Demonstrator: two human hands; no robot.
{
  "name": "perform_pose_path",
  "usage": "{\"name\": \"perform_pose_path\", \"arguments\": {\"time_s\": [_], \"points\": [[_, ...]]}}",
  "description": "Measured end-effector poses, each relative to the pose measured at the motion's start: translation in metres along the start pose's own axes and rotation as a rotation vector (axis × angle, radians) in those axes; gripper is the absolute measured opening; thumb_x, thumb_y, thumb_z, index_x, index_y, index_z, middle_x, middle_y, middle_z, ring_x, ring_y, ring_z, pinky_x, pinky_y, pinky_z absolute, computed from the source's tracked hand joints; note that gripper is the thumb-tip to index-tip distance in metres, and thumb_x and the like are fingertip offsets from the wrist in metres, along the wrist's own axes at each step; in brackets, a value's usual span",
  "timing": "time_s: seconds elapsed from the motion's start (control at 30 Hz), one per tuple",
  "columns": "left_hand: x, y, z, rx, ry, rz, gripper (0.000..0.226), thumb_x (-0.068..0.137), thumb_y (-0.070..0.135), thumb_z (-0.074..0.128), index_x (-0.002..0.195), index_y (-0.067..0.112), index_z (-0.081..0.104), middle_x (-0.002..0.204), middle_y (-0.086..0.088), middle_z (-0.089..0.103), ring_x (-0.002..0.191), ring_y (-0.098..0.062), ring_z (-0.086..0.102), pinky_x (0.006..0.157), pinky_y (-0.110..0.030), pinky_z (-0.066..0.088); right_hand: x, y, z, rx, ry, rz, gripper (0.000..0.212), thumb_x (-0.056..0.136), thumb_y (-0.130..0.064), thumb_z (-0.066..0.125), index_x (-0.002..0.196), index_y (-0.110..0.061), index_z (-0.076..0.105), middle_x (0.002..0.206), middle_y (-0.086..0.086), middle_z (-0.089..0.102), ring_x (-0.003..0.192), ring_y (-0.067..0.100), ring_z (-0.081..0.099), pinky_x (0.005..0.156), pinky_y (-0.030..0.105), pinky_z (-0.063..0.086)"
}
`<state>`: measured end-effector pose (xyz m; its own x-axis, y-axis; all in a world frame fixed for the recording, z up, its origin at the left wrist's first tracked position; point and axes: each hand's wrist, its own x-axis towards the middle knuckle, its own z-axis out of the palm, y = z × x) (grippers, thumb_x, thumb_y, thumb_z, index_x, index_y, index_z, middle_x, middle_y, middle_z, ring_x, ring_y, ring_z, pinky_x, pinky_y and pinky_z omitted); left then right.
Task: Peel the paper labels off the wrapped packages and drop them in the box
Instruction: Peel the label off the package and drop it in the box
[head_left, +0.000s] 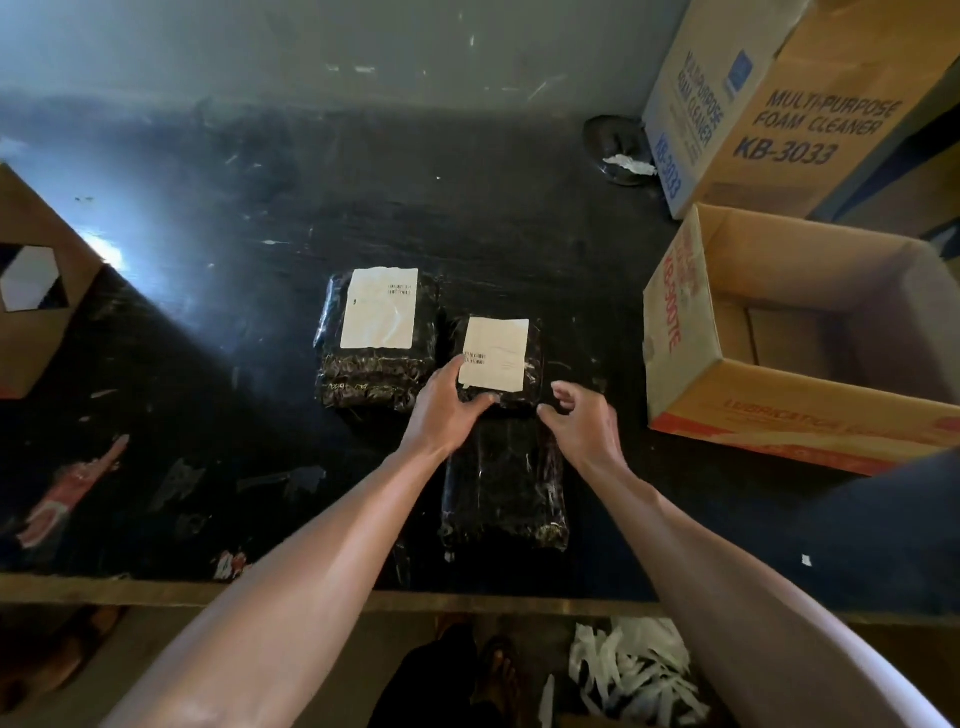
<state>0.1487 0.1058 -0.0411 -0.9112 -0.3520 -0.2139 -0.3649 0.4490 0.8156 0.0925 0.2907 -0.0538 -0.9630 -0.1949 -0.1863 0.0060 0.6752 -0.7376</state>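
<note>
On the table (208, 322) two packages (374, 379) were labelled, one bare. The middle package (514, 400) was held by the left hand (441, 405); the right hand (582, 421) was loosely curled, empty.

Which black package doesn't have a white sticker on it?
The nearest package, closest to the person, is bare black wrap. The far left package and the middle package, which the left hand holds, each carry a white paper label.
</note>
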Motion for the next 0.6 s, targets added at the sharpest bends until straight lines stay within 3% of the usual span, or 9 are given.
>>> {"name": "perform_pose_path", "arguments": {"time_s": [0.2, 0.4, 0.6], "points": [[0.053, 0.017, 0.003, 0.024, -0.049, -0.061, 0.077, 0.089, 0.034, 0.07, 0.152, 0.016, 0.031, 0.148, -0.006, 0.046, 0.134, -0.022, 0.045, 0.11, -0.038, 0.037, 0.046, -0.024, 0.004, -0.074, 0.035, -0.027, 0.047, 0.092, -0.023, 0.072, 0.136, -0.012, 0.059, 0.135, 0.005, 0.065, 0.125, 0.016, 0.061, 0.102, 0.03, 0.048], [0.099, 0.017, 0.005, 0.102, -0.058, -0.083, 0.069, 0.085, 0.034, 0.071, 0.145, 0.02, 0.04, 0.141, -0.003, 0.05, 0.13, -0.023, 0.049, 0.104, -0.045, 0.045, 0.098, -0.039, 0.013, -0.148, 0.048, 0.025, 0.045, 0.093, -0.02, 0.071, 0.136, -0.012, 0.06, 0.134, 0.005, 0.065, 0.122, 0.017, 0.063, 0.098, 0.03, 0.05], [0.117, 0.01, 0.018, 0.046, 0.033, -0.174, 0.065, 0.088, 0.024, 0.07, 0.143, 0.015, 0.037, 0.136, -0.005, 0.056, 0.123, -0.023, 0.055, 0.1, -0.04, 0.049, 0.138, -0.042, 0.028, -0.208, 0.024, 0.081, 0.04, 0.094, -0.018, 0.07, 0.132, -0.011, 0.063, 0.13, 0.005, 0.067, 0.118, 0.016, 0.065, 0.095, 0.026, 0.049]]}}
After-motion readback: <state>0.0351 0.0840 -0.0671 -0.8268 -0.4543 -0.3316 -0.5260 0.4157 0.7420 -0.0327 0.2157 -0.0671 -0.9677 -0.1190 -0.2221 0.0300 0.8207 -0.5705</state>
